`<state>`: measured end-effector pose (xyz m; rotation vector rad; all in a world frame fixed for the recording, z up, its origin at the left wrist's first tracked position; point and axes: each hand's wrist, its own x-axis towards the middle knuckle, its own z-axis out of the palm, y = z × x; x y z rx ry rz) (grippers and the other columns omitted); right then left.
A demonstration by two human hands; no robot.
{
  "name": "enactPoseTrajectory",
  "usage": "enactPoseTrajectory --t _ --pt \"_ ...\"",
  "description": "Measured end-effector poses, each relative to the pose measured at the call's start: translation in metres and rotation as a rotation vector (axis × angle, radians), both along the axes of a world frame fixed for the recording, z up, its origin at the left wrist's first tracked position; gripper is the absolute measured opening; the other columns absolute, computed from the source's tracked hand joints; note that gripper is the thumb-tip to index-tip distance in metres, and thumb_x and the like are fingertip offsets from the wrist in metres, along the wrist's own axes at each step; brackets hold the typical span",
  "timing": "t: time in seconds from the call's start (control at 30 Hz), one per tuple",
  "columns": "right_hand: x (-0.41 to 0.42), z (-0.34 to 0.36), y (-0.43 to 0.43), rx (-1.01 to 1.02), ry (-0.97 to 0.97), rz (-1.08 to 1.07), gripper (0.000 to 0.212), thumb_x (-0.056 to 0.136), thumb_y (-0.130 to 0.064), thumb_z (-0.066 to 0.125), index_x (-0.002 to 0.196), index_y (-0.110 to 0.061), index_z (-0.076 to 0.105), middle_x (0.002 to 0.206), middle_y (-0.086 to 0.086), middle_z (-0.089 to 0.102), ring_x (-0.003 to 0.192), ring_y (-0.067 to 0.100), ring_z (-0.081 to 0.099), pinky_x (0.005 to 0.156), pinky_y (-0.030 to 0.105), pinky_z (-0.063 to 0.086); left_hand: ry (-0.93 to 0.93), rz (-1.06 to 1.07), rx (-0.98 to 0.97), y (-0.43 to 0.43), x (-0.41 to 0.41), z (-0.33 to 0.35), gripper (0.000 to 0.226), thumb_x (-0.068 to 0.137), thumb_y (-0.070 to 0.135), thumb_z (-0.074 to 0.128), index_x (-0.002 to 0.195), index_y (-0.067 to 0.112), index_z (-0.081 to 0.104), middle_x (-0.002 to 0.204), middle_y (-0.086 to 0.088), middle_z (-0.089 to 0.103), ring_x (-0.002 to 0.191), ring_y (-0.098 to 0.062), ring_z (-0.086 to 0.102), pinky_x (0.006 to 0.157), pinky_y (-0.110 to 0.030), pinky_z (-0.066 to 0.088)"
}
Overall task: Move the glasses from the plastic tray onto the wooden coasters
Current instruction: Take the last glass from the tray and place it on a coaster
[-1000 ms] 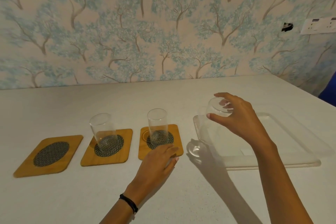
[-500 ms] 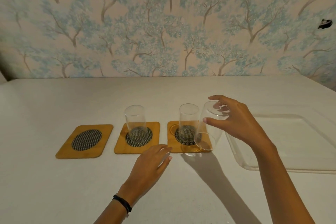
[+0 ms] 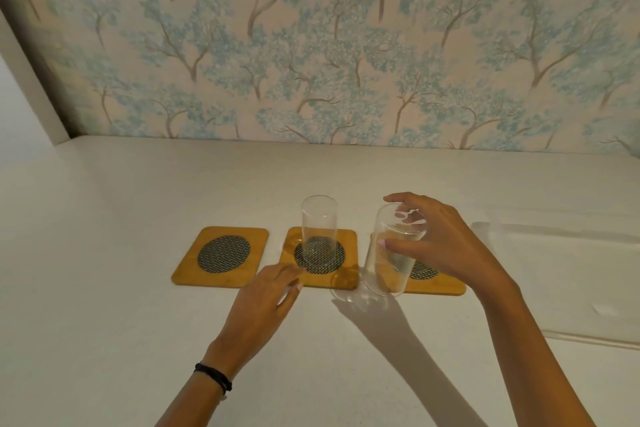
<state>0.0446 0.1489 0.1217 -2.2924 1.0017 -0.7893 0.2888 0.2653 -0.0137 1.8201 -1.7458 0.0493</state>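
Three wooden coasters with dark mesh centres lie in a row on the white table. The left coaster (image 3: 221,255) is bare. A clear glass (image 3: 318,227) stands upright on the middle coaster (image 3: 348,241). My right hand (image 3: 446,246) grips the rim of a second clear glass (image 3: 386,263) from above, tilted and held in the air in front of the right coaster (image 3: 438,284). That coaster is mostly hidden behind the glass and hand. My left hand (image 3: 266,302) rests flat on the table, fingertips at the middle coaster's front edge, holding nothing.
The clear plastic tray (image 3: 561,329) sits at the right edge of the view, with no glass seen in it. A wall with tree-patterned wallpaper (image 3: 329,45) runs along the back of the table. A black band is on my left wrist.
My right hand has carried the glass leftward from over the tray to in front of the right coaster. The view has swung left. My left hand stays on the table by the coasters.
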Motion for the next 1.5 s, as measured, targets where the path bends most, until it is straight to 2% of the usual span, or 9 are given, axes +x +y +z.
enactPoseTrajectory --t 0.13,0.23,0.43,0.5,0.63,0.73,0.87,1.07,1.5 --pt "0.029 -0.003 0.011 -0.004 0.014 0.041 0.059 0.065 -0.039 0.078 0.119 -0.036 0.053 0.111 -0.002 0.057 0.098 0.012 0.056 0.083 0.032 0.052 -0.044 0.086 0.04 0.01 0.028 -0.006 0.035 0.092 0.031 0.05 0.125 0.022 0.054 0.139 -0.006 0.049 0.13 -0.023 0.043 0.103 -0.037 0.037" --pt "0.051 -0.007 0.018 0.005 0.022 0.074 0.059 0.066 -0.039 0.078 0.119 -0.037 0.053 0.111 -0.003 0.057 0.098 0.012 0.055 0.084 0.033 0.051 -0.07 0.129 0.095 0.015 0.047 -0.007 0.041 0.094 0.036 0.044 0.132 0.023 0.046 0.145 -0.005 0.041 0.137 -0.023 0.033 0.11 -0.035 0.028" --pt "0.095 -0.011 0.03 0.026 0.018 0.119 0.058 0.066 -0.038 0.078 0.118 -0.036 0.053 0.107 -0.006 0.055 0.097 0.012 0.054 0.081 0.031 0.05 -0.092 0.206 0.139 0.029 0.092 -0.004 0.048 0.092 0.041 0.046 0.136 0.022 0.041 0.147 -0.009 0.038 0.136 -0.027 0.032 0.109 -0.042 0.033" --pt "0.109 -0.012 0.032 0.02 0.026 0.132 0.059 0.066 -0.037 0.078 0.119 -0.035 0.053 0.107 -0.006 0.055 0.095 0.011 0.054 0.081 0.03 0.049 -0.103 0.227 0.152 0.036 0.105 -0.005 0.057 0.089 0.053 0.037 0.138 0.022 0.038 0.148 -0.009 0.036 0.136 -0.026 0.031 0.11 -0.042 0.031" --pt "0.137 -0.017 0.035 0.022 0.047 0.149 0.059 0.066 -0.039 0.078 0.119 -0.037 0.052 0.109 -0.007 0.054 0.097 0.01 0.053 0.075 0.023 0.042 -0.106 0.272 0.188 0.043 0.125 -0.008 0.096 0.074 0.079 0.005 0.142 0.015 0.028 0.151 -0.013 0.029 0.138 -0.03 0.028 0.11 -0.044 0.03" --pt "0.159 -0.021 0.036 0.026 0.057 0.17 0.059 0.067 -0.038 0.077 0.12 -0.036 0.051 0.111 -0.004 0.055 0.097 0.01 0.053 0.074 0.021 0.042 -0.039 0.309 0.241 0.043 0.133 -0.011 0.092 0.076 0.075 0.02 0.145 0.015 0.014 0.155 -0.013 0.019 0.141 -0.029 0.021 0.112 -0.042 0.025" --pt "0.187 -0.025 0.037 0.03 0.034 0.195 0.059 0.068 -0.035 0.077 0.121 -0.033 0.052 0.116 -0.002 0.055 0.1 0.012 0.053 0.08 0.026 0.046 0.001 0.318 0.257 0.042 0.137 -0.014 0.084 0.083 0.062 0.043 0.145 0.013 0.014 0.153 -0.013 0.023 0.14 -0.026 0.024 0.112 -0.038 0.025" --pt "0.229 -0.026 0.035 0.02 0.026 0.218 0.06 0.069 -0.032 0.077 0.123 -0.028 0.052 0.121 0.005 0.054 0.104 0.017 0.053 0.087 0.034 0.047 0.063 0.313 0.231 0.039 0.139 -0.017 0.085 0.082 0.062 0.044 0.145 0.013 0.013 0.155 -0.009 0.021 0.142 -0.024 0.02 0.114 -0.036 0.02" --pt "0.287 -0.045 0.021 0.012 0.041 0.199 0.061 0.069 -0.034 0.076 0.123 -0.025 0.051 0.122 0.006 0.053 0.109 0.022 0.051 0.089 0.033 0.041 0.15 0.302 0.209 0.037 0.138 -0.019 0.092 0.081 0.061 0.049 0.146 0.012 0.004 0.157 -0.008 0.013 0.143 -0.022 0.013 0.117 -0.036 0.018"
